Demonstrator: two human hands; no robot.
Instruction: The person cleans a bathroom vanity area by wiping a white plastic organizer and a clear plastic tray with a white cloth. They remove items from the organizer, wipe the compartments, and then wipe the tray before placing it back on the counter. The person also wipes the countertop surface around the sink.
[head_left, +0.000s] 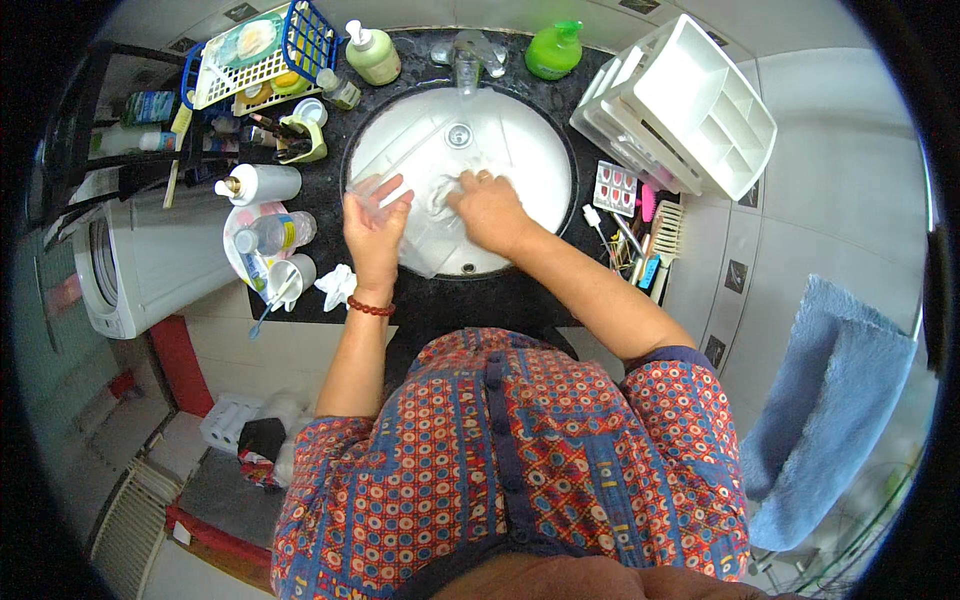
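Over the white oval sink basin (536, 150), my left hand (377, 225) grips the left edge of a clear plastic drawer or tray (409, 154), tilted across the bowl. A red bead bracelet circles that wrist. My right hand (487, 210) is closed on a crumpled white cloth or tissue (442, 196) and presses it against the clear plastic. The chrome faucet (468, 64) stands at the basin's far edge, above the metal drain (459, 135). How far the clear plastic reaches is hard to see against the white bowl.
Left on the black counter (326, 217) are a blue-and-white basket (225, 82), pump bottles, a plastic bottle (276, 232), a cup with a toothbrush (291, 276) and a crumpled tissue (337, 286). At right stand a white drawer organizer (682, 97), a green soap bottle (553, 51) and a comb (666, 232).
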